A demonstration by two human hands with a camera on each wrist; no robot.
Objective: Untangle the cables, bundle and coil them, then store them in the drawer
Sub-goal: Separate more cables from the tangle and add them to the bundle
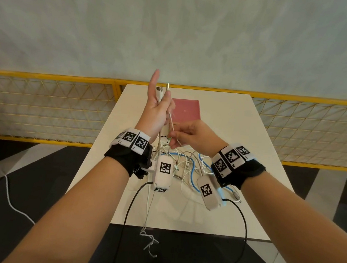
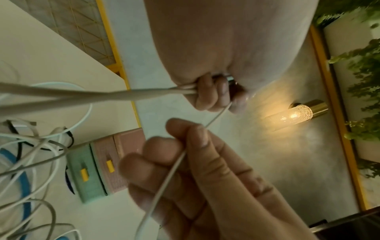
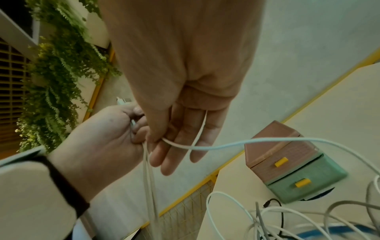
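My left hand is raised above the white table, index finger straight up. Its other fingers grip several white cable ends, whose plugs stick up out of the fist. A thin white cable runs down from that fist to my right hand, which pinches it between thumb and fingers just below. A tangle of white, grey, blue and black cables lies on the table under both hands. The pink and green drawer box stands behind, its drawers closed.
Cable strands hang from the left hand past the table's front edge. A yellow mesh railing runs behind the table. Black leads trail from the wrist cameras. A lit wall lamp and hanging plants are on the wall.
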